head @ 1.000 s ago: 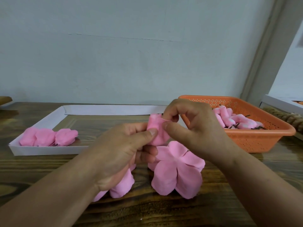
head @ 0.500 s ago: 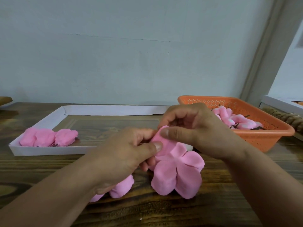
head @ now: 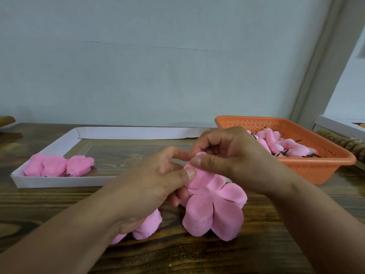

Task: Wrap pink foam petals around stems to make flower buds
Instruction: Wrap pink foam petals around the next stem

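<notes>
Grip: your left hand [head: 152, 186] and right hand [head: 229, 155] both pinch the same pink foam petal [head: 197, 178]; the left thumb [head: 183, 175] presses its near face and the right thumb [head: 207, 162] clamps its top edge against the curled right fingers.
Stem: you cannot see it; it is presumably hidden inside the fold between your fingertips.
Step in hand: judging by the pinch, you are rolling the petal closed into a bud.
How to do it well: keep the left thumb as the anchor and let the right fingers draw the free edge round tightly; foam springs back, so overlap the edge before you ease either pinch.
Spread petals: the rest of the foam flower piece [head: 215, 214] hangs just below the grip, fanned toward you, touching the wooden table [head: 197, 258].
Under the left palm: more pink foam [head: 147, 228] lies beneath and behind that hand.
Beyond the right hand: the orange basket [head: 320, 167] holds stemmed pink buds [head: 286, 147], near the knuckles.
Far left of the grip: the white tray [head: 59, 181] holds three pink foam pieces [head: 59, 165], well apart.
</notes>
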`<state>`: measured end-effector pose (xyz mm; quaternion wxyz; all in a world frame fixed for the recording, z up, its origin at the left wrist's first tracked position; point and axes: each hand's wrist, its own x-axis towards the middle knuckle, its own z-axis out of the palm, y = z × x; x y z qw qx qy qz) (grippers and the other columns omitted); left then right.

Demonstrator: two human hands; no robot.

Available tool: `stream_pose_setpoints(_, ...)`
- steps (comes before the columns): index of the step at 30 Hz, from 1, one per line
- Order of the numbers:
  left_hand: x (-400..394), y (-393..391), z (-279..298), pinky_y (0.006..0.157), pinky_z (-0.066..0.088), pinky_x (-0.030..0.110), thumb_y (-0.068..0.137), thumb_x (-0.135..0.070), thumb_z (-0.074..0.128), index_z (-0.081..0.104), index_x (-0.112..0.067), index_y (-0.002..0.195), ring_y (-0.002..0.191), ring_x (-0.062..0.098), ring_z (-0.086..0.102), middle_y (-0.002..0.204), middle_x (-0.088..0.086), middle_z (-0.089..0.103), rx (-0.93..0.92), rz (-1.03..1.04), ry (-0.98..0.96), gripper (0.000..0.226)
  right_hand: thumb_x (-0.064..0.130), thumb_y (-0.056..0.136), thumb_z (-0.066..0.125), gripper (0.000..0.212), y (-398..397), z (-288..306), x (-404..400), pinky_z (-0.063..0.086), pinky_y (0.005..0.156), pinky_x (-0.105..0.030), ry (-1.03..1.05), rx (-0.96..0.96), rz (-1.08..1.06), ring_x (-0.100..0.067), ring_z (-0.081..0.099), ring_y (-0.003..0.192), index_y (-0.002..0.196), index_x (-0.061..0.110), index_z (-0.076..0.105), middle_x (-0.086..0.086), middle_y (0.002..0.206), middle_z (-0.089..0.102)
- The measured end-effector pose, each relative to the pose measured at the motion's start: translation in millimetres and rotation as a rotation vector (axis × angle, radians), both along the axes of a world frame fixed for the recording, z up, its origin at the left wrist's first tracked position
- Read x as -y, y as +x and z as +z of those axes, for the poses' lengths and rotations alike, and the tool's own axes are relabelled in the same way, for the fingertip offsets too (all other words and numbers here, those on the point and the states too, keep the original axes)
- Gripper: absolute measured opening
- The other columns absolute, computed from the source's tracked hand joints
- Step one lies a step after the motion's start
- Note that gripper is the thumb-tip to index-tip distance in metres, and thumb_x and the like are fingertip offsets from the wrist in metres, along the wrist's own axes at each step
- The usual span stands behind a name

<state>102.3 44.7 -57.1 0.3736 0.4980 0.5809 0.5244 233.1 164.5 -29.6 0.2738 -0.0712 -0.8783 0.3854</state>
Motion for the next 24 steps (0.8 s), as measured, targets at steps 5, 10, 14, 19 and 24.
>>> stream_pose_setpoints(5,-2.5,5.2,1.1,0.05,0.041,0.026,0.093,-0.019,0.051,0.054,-0.018,0.093,0.05,0.012,0.05,0.052,-0.001,0.056,0.046,0.173,0.056,0.003,0.002,0.083,0.066,0.009,-4.2,-1.3,3.1,0.048,0.061,-0.054,-0.032,-0.066,-0.061,-0.045,0.057,0.064,0.076,0.008,0.066,-0.034,0.075,0.061)
stream_pose_setpoints(10,-4.6,5.9,-0.9,0.05,0.042,0.028,0.097,-0.019,0.046,0.054,-0.024,0.08,0.046,0.011,0.049,0.047,-0.002,0.056,-0.03,0.263,0.076,0.019,0.005,0.083,0.068,0.012,-8.4,-3.9,7.3,0.049,0.061,-0.05,-0.028,-0.09,-0.119,-0.043,0.057,0.064,0.073,0.013,0.065,-0.027,0.072,0.064)
stream_pose_setpoints(14,-4.6,4.1,-1.0,0.053,0.046,0.026,0.096,-0.016,0.048,0.06,-0.027,0.079,0.052,0.01,0.053,0.053,-0.001,0.059,-0.012,0.248,0.079,0.024,0.007,0.082,0.067,0.012,-10.8,-4.2,10.5,0.048,0.057,-0.046,-0.019,-0.092,-0.184,-0.04,0.056,0.061,0.072,0.012,0.065,-0.025,0.069,0.063)
stream_pose_setpoints(19,-2.9,8.9,-0.8,0.051,0.048,0.018,0.09,-0.008,0.056,0.059,-0.022,0.093,0.051,0.008,0.056,0.056,-0.001,0.063,0.054,0.191,0.129,0.014,0.004,0.082,0.066,0.013,-11.0,-3.4,12.9,0.045,0.051,-0.04,-0.027,-0.117,-0.27,-0.033,0.053,0.056,0.07,0.01,0.065,-0.021,0.066,0.064)
stream_pose_setpoints(24,-2.1,14.3,-2.6,0.048,0.046,0.014,0.088,-0.004,0.06,0.056,-0.024,0.099,0.051,0.005,0.056,0.066,0.002,0.07,0.015,0.205,0.193,0.023,0.002,0.08,0.065,0.02,-14.7,-5.2,15.9,0.041,0.047,-0.026,-0.031,-0.133,-0.352,-0.01,0.05,0.049,0.065,0.014,0.063,0.002,0.052,0.058)
